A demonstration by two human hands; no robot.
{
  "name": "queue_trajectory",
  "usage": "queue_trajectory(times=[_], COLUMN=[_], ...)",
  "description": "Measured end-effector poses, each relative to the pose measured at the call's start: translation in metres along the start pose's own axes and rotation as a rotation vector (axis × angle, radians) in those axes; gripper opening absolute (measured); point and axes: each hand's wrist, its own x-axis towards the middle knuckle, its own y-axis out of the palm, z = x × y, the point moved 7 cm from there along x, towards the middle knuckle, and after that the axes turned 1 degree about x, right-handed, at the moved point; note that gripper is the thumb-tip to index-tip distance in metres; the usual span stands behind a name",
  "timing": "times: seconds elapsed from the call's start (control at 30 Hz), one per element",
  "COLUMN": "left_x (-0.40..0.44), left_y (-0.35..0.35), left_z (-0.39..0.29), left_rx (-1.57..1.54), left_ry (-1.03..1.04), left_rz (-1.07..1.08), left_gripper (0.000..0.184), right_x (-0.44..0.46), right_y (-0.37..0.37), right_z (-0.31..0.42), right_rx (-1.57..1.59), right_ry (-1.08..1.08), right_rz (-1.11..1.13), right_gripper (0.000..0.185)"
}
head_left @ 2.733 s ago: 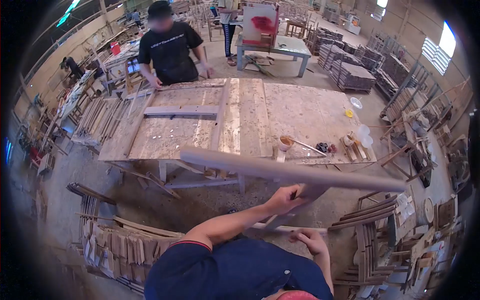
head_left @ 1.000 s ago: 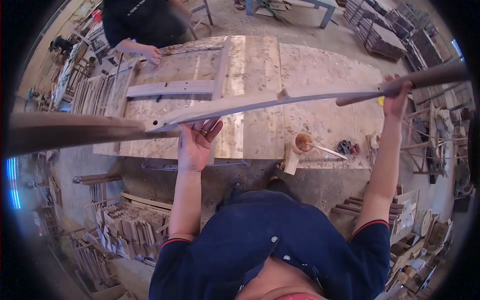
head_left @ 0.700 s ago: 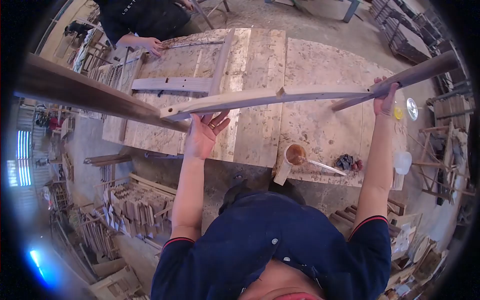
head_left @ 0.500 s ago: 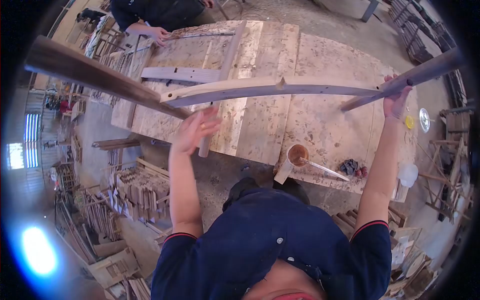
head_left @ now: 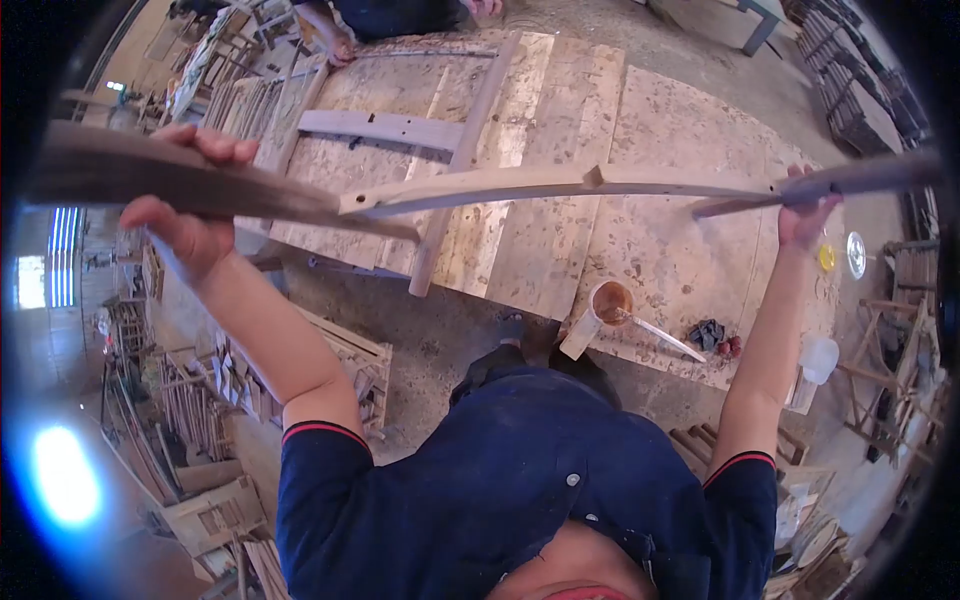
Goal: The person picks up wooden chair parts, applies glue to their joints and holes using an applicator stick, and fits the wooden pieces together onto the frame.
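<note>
A pale curved wooden rail [head_left: 540,184] with a notch near its middle spans two darker wooden legs, one at each end. My left hand [head_left: 200,205] is wrapped round the left leg [head_left: 270,200], thumb below and fingers over the top. My right hand [head_left: 806,215] grips the right leg [head_left: 860,180] near where the rail meets it. The joined piece is over the workbench [head_left: 690,260]; whether its lower leg ends touch the bench I cannot tell. A second wooden frame [head_left: 470,150] lies flat on the bench to the left.
On the bench's near edge stands a cup [head_left: 610,302] of brown stuff with a stick [head_left: 665,338] leaning out. A dark crumpled rag [head_left: 706,333] lies to its right. Across the bench is another person's hand [head_left: 341,48]. Stacked wood pieces [head_left: 345,350] stand at lower left.
My left hand has moved outward and closed round the left leg, having been open beside its lower end. The joined piece has tilted, with its left leg now more level.
</note>
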Motion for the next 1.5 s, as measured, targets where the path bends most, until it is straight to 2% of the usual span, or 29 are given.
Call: queue_trajectory(times=[0.03, 0.07, 0.1, 0.13, 0.17, 0.2, 0.27, 0.3, 0.33, 0.4, 0.43, 0.5, 0.63, 0.73, 0.83, 1.0, 1.1, 1.13, 1.23, 1.27, 1.37, 1.5], left_x=[-0.001, -0.002, -0.001, 0.004, 0.009, 0.009, 0.011, 0.012, 0.012, 0.014, 0.016, 0.025, 0.028, 0.027, 0.027, 0.019, 0.016, 0.016, 0.014, 0.013, 0.008, 0.006], left_y=[0.002, 0.013, 0.013, 0.007, 0.006, 0.009, 0.004, 0.002, 0.002, 0.004, 0.001, -0.009, -0.017, -0.017, -0.014, -0.006, -0.002, -0.002, -0.003, -0.001, 0.005, 0.006], left_z=[0.000, -0.006, -0.003, 0.000, 0.002, 0.005, 0.008, 0.010, 0.011, 0.008, 0.009, 0.013, 0.016, 0.015, 0.014, 0.009, 0.007, 0.007, 0.007, 0.006, 0.002, 0.001], left_rx=[-0.087, 0.084, 0.050, 0.014, -0.026, 0.014, -0.016, -0.029, -0.001, 0.069, 0.079, 0.094, 0.050, 0.041, 0.061, 0.109, 0.099, 0.100, 0.105, 0.113, 0.155, 0.119], left_ry=[-0.007, -0.013, -0.021, -0.018, -0.010, -0.033, 0.001, 0.006, 0.015, 0.027, 0.028, 0.038, 0.039, 0.040, 0.063, 0.095, 0.114, 0.115, 0.119, 0.122, 0.132, 0.131], left_rz=[0.076, -0.081, -0.015, 0.053, 0.124, -0.004, 0.006, 0.004, -0.023, -0.079, -0.086, -0.093, -0.116, -0.083, -0.063, -0.073, -0.055, -0.046, -0.038, -0.043, -0.095, -0.102], left_gripper=[0.090, 0.085, 0.084, 0.083, 0.082, 0.078, 0.076, 0.075, 0.075, 0.075, 0.077, 0.079, 0.080, 0.078, 0.076, 0.072, 0.071, 0.071, 0.070, 0.071, 0.072, 0.074], right_x=[0.007, 0.010, 0.007, 0.000, -0.008, -0.025, -0.075, -0.114, -0.150, -0.217, -0.238, -0.261, -0.273, -0.282, -0.295, -0.294, -0.294, -0.298, -0.307, -0.309, -0.315, -0.314], right_y=[0.005, 0.006, 0.005, 0.005, -0.001, -0.008, -0.042, -0.055, -0.080, -0.084, -0.090, -0.107, -0.130, -0.133, -0.123, -0.076, -0.045, -0.034, -0.007, -0.002, 0.002, 0.018], right_z=[0.000, 0.000, 0.004, 0.006, 0.006, 0.000, -0.032, -0.052, -0.077, -0.086, -0.086, -0.092, -0.104, -0.106, -0.105, -0.087, -0.065, -0.056, -0.044, -0.049, -0.071, -0.090], right_rx=[-0.107, -0.204, -0.304, -0.551, -0.634, -0.791, -0.976, -1.096, -1.077, -1.419, -1.598, -1.659, -1.715, -1.748, -1.679, -1.839, -1.714, -1.735, -2.030, -2.158, -2.313, -2.331], right_ry=[0.010, 0.013, -0.031, -0.080, -0.014, -0.003, 0.106, 0.321, 0.440, 0.344, 0.396, 0.218, 0.093, 0.072, -0.099, -0.020, 0.219, 0.197, 0.299, 0.382, 0.460, 0.352], right_rz=[0.049, 0.027, -0.032, -0.023, -0.048, -0.013, 0.159, 0.285, 0.361, 0.566, 0.522, 0.443, 0.268, 0.215, 0.234, 0.381, 0.463, 0.466, 0.509, 0.587, 0.708, 0.698], right_gripper=[0.072, 0.068, 0.061, 0.057, 0.052, 0.046, 0.035, 0.029, 0.027, 0.030, 0.035, 0.032, 0.029, 0.028, 0.023, 0.019, 0.020, 0.019, 0.017, 0.017, 0.016, 0.017])
